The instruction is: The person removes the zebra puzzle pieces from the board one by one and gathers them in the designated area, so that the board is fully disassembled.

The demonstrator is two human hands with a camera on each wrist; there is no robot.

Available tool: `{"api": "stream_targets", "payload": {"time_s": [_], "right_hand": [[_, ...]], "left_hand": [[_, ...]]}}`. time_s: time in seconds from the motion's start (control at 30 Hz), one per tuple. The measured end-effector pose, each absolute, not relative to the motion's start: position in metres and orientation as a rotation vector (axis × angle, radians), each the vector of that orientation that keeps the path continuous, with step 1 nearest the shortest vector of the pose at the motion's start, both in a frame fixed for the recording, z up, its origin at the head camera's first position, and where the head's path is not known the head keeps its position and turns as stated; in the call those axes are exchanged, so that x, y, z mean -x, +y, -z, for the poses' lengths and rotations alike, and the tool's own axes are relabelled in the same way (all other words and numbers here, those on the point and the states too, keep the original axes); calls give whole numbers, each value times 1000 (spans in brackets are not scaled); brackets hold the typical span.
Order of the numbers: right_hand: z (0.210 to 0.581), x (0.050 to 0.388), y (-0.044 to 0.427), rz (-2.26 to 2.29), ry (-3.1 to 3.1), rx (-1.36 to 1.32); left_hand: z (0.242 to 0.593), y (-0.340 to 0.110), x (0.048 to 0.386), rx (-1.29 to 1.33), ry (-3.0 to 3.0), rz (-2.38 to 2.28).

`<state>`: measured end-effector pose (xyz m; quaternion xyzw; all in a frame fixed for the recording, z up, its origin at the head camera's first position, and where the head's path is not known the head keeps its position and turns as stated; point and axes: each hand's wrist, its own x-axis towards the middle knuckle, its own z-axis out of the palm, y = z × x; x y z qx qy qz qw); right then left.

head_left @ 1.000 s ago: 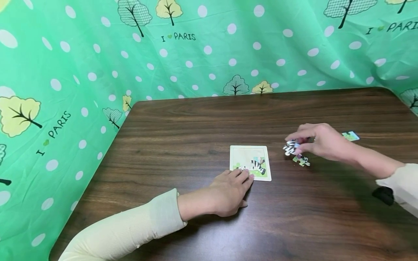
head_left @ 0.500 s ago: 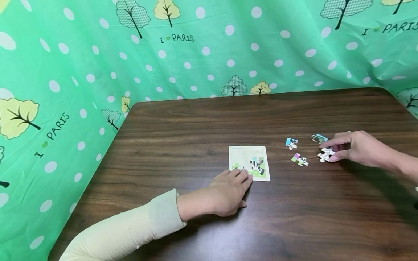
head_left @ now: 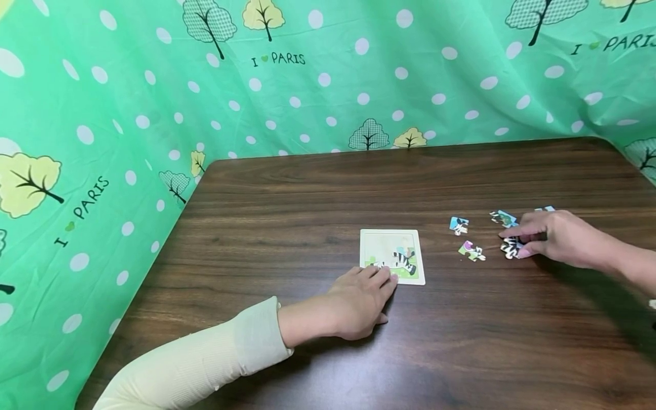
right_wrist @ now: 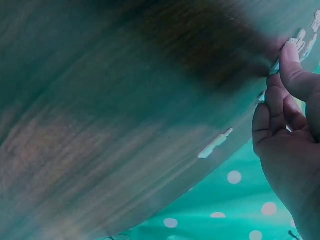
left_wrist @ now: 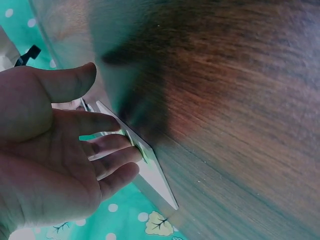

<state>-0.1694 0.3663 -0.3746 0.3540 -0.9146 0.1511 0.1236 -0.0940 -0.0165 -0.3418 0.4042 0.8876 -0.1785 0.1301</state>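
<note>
And the right hand (head_left: 561, 239) has swung away to the right of the puzzle board (head_left: 379, 245) since a second ago, while the left hand (head_left: 364, 302) has stayed put.

I've got the right thumb and forefinger pinching a striped puzzle piece (head_left: 509, 248), well right of the board; I can't tell whether the piece touches the wood. Over on the left hand: fingers extended, tips resting on the board's near edge, hiding part of it. Zebra picture shows in the board's near part, pale backing in the far part.

Outward now. Just left of the held piece, nearer the board, sit a pink-and-green piece (head_left: 472, 251) and, farther back, a blue piece (head_left: 458, 225). A strip of wood separates both from the board's right edge. A dark-and-blue piece (head_left: 504, 218) lies behind the pinch, right of the board, and another piece (head_left: 545, 209) peeks past the knuckles.

I see plenty of dark wood-grain table (head_left: 256, 228) left of the board, and more behind it, up to the green cloth (head_left: 307, 102) with white dots and trees.
</note>
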Motion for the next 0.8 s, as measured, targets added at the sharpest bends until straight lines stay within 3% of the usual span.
{"api": "stream_targets", "payload": {"time_s": [0.47,0.8], "right_hand": [[345,178,302,-623,-2813,-887],[355,182,229,-765,-2825,-1121]], "left_hand": [[339,-14,94,-1157,2577,470],[338,-14,95,-1131,2587,407]]}}
